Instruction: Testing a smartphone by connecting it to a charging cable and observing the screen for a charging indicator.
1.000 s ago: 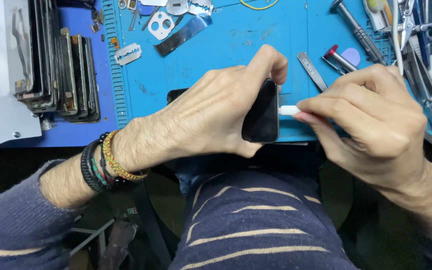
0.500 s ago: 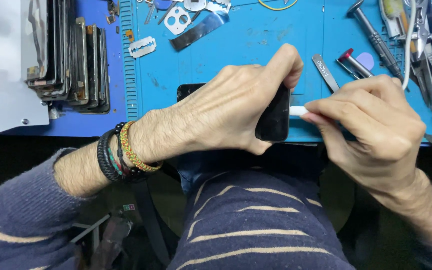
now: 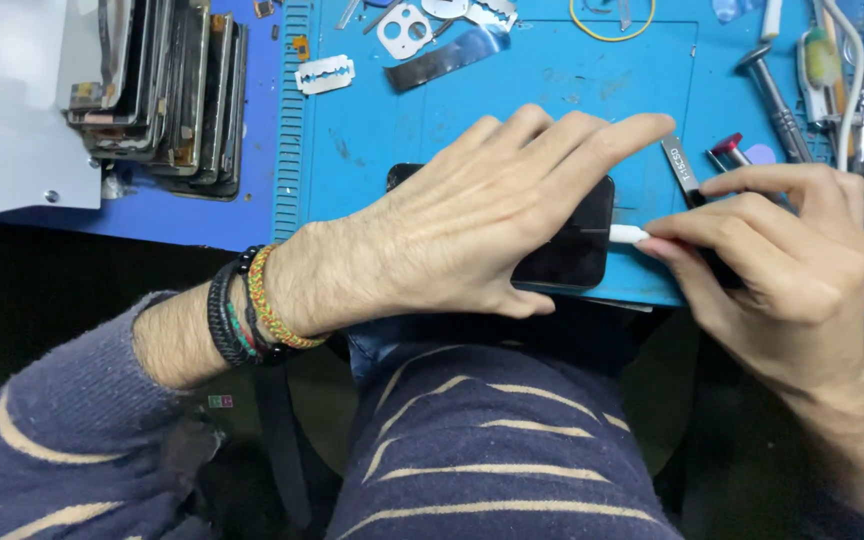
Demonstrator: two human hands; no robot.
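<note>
Left hand (image 3: 472,225) pressed flat over a black smartphone (image 3: 572,250), fingers spread and stretched toward the right edge, thumb hooked under the near side, clamping the phone down on the blue work mat (image 3: 372,150) at the near edge of the bench. Right hand (image 3: 782,260) closed in a narrow pinch on a small white-tipped tool (image 3: 627,234), tip touching the phone's right edge.

Compared with a second ago: left index finger now lying longer and flatter across the phone, reaching past its right edge instead of curling over the top corner. White tip shorter in view, drawn closer against the phone's side. Whole bench shifted in frame as well, so part of that difference down to head movement. Read as a judgement: firmer hold-down and tool working tighter along the edge seam, phone itself not lifted or turned.

Around the hands: stack of phone frames and screens (image 3: 167,90) standing on edge at the far left, beside a white box (image 3: 12,110). Razor blade (image 3: 324,74) and a camera bezel plate (image 3: 404,28) on the mat beyond the left hand. Screwdriver (image 3: 774,95), tweezers (image 3: 682,165) and a red-capped item (image 3: 730,148) near the right hand. Woven and beaded bracelets (image 3: 252,315) on the left wrist.
</note>
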